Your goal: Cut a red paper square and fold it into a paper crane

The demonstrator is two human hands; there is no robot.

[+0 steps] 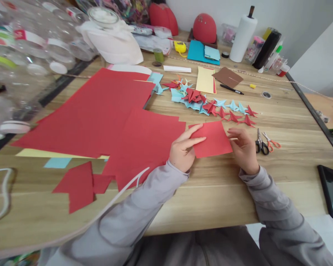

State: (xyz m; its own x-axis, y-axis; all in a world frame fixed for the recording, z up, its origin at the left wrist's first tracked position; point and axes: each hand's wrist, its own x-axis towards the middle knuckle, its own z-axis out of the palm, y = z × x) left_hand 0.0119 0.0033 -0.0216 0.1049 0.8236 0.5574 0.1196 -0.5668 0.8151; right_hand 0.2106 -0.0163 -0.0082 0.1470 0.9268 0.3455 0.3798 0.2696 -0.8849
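Observation:
A red square sheet of paper (213, 140) is held between my two hands above the table's front part. My left hand (184, 148) grips its left side, two fingers lying across the face and the thumb hidden beneath. At the right edge, my right hand (243, 150) pinches the paper between thumb and fingers. Just beyond lie folded red paper cranes (193, 96) and light blue paper cranes (233, 105), several of each. To the left, large red sheets (100, 114) are spread over the table, with smaller red pieces (81, 186) nearer me.
Black-handled scissors (262, 145) and orange-handled scissors (271, 142) lie right of my right hand. A black pen (231, 89), brown paper (228, 78) and a yellow tape measure (180, 47) sit farther back. Plastic bottles (30, 48) crowd the left; a phone (332, 192) rests at right. A white cable (113, 201) crosses the front.

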